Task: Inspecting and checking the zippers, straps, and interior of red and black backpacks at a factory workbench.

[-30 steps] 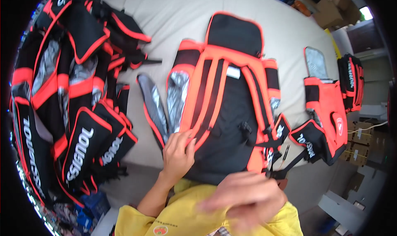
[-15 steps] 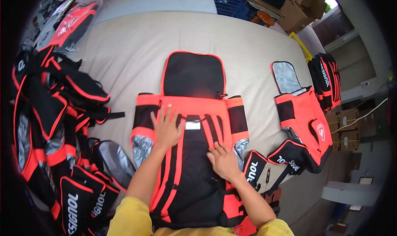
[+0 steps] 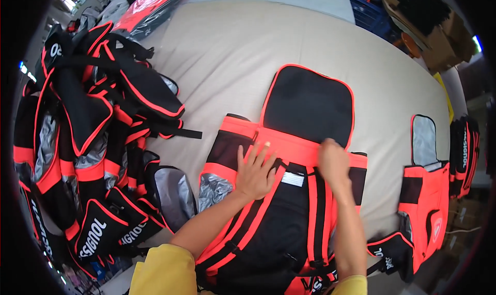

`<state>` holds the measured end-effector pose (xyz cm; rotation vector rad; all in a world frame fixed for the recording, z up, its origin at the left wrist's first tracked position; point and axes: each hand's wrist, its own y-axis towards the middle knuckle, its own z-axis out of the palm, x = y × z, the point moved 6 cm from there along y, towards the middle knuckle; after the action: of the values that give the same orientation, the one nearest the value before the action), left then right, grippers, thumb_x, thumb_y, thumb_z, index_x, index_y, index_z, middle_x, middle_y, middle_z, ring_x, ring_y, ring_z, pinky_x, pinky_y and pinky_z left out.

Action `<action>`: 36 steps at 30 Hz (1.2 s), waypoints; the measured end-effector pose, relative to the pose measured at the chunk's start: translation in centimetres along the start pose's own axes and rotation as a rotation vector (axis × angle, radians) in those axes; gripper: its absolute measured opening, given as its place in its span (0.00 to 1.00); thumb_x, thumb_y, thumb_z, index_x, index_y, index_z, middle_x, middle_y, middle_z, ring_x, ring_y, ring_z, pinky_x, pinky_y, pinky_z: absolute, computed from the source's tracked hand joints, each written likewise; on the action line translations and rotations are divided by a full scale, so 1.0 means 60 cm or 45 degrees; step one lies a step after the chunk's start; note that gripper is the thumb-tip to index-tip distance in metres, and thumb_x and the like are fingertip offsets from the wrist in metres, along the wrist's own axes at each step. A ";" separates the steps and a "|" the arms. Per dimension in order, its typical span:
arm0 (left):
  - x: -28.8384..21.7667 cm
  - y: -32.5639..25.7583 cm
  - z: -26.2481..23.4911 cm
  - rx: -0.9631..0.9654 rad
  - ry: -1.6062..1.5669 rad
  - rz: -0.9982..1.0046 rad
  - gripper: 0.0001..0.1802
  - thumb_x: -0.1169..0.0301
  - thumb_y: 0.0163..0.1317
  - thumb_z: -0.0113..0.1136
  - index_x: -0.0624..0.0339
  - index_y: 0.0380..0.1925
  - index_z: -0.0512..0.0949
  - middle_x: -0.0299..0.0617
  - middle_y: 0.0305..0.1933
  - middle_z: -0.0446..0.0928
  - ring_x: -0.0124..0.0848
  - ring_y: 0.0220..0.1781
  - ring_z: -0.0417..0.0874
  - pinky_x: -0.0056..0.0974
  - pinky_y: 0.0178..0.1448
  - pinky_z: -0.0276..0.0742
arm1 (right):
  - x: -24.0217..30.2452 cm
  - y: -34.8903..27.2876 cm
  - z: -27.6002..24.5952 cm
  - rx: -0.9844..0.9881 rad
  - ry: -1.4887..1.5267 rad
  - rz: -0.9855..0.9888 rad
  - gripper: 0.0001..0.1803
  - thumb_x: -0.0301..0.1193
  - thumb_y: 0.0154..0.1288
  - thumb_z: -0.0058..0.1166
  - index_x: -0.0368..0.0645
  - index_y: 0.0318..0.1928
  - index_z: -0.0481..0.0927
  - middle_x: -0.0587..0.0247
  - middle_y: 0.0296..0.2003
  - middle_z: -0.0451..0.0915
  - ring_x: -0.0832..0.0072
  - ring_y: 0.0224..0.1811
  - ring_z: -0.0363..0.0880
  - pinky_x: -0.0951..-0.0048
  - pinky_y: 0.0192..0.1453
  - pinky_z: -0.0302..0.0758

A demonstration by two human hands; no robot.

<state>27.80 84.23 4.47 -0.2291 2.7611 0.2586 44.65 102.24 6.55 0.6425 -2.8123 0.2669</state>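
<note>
A black and orange-red backpack (image 3: 268, 248) lies straps-up on the covered table in front of me, its black flap (image 3: 310, 103) folded open away from me. My left hand (image 3: 257, 173) rests flat with fingers spread on the orange band, close to the left shoulder strap (image 3: 253, 228). At the right end of that band, by the flap's base, my right hand (image 3: 334, 163) is curled closed and slightly blurred. Its fingertips, and whatever they may grip, are hidden. A small white label (image 3: 292, 179) shows between the straps. Silver lining shows at the left side pocket (image 3: 214, 187).
Several black and orange bags (image 3: 93, 134) are heaped at the left. Another orange backpack (image 3: 423, 212) lies at the right, beside a stack of bags (image 3: 463, 150). A plastic-wrapped bag (image 3: 150, 8) and cardboard box (image 3: 449, 41) are at the far edge.
My view has swung left, so things appear further right. My right hand has moved from the right strap up to the flap's base and curled. The left hand stays flat on the backpack.
</note>
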 end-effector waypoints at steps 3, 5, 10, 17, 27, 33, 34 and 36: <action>0.003 0.004 0.008 0.122 0.051 -0.036 0.29 0.58 0.71 0.57 0.52 0.71 0.77 0.49 0.82 0.66 0.52 0.87 0.57 0.78 0.83 0.41 | 0.218 0.027 0.035 -0.044 0.330 -0.370 0.08 0.29 0.69 0.59 0.37 0.35 0.82 0.43 0.33 0.83 0.44 0.38 0.87 0.47 0.43 0.83; 0.003 0.007 0.011 0.152 -0.066 -0.043 0.30 0.57 0.71 0.57 0.52 0.72 0.76 0.49 0.82 0.66 0.52 0.87 0.57 0.78 0.83 0.40 | 0.304 0.026 0.073 0.251 0.493 -0.441 0.08 0.31 0.70 0.61 0.39 0.38 0.87 0.44 0.41 0.86 0.45 0.43 0.87 0.50 0.49 0.83; 0.003 0.005 0.000 -0.012 -0.018 -0.001 0.30 0.59 0.70 0.58 0.52 0.71 0.77 0.49 0.81 0.67 0.51 0.87 0.58 0.78 0.84 0.39 | 0.114 0.071 -0.045 -0.599 0.558 -0.107 0.20 0.37 0.75 0.59 0.40 0.60 0.81 0.47 0.58 0.83 0.47 0.61 0.82 0.50 0.62 0.80; 0.004 0.005 0.002 -0.010 -0.018 -0.008 0.30 0.60 0.69 0.58 0.51 0.71 0.78 0.49 0.81 0.68 0.51 0.87 0.58 0.76 0.85 0.39 | -0.105 0.019 -0.083 0.027 1.459 0.325 0.32 0.29 0.73 0.67 0.31 0.71 0.68 0.60 0.35 0.84 0.76 0.30 0.84 0.75 0.32 0.77; 0.058 -0.033 0.078 0.277 -0.575 -0.157 0.35 0.48 0.74 0.51 0.50 0.76 0.70 0.43 0.82 0.67 0.47 0.87 0.57 0.75 0.85 0.26 | -0.157 -0.251 0.048 -0.224 0.862 -0.070 0.02 0.21 0.71 0.52 0.38 0.42 0.77 0.50 0.63 0.80 0.58 0.60 0.81 0.68 0.64 0.76; 0.055 -0.018 0.074 0.257 -0.521 -0.128 0.37 0.45 0.74 0.50 0.50 0.77 0.69 0.42 0.83 0.67 0.46 0.87 0.56 0.75 0.85 0.24 | -0.160 -0.253 0.062 -0.343 1.012 -0.001 0.06 0.28 0.78 0.50 0.41 0.45 0.79 0.51 0.66 0.72 0.65 0.57 0.76 0.68 0.69 0.70; 0.052 -0.015 0.072 0.255 -0.501 -0.120 0.37 0.45 0.74 0.50 0.50 0.77 0.69 0.42 0.83 0.67 0.46 0.87 0.56 0.75 0.85 0.23 | -0.159 -0.252 0.064 -0.363 0.994 -0.005 0.03 0.27 0.75 0.54 0.42 0.45 0.78 0.51 0.65 0.72 0.67 0.58 0.75 0.69 0.69 0.70; 0.048 -0.011 0.067 0.245 -0.492 -0.102 0.37 0.44 0.74 0.49 0.49 0.77 0.68 0.41 0.83 0.67 0.45 0.87 0.56 0.75 0.85 0.22 | -0.176 -0.249 0.084 -0.314 1.344 0.239 0.05 0.28 0.76 0.53 0.41 0.47 0.79 0.52 0.65 0.73 0.69 0.58 0.75 0.70 0.68 0.70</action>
<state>26.60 84.05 -0.40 -0.2131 2.3682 0.0114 59.54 92.06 0.66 0.0963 -1.8292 0.1993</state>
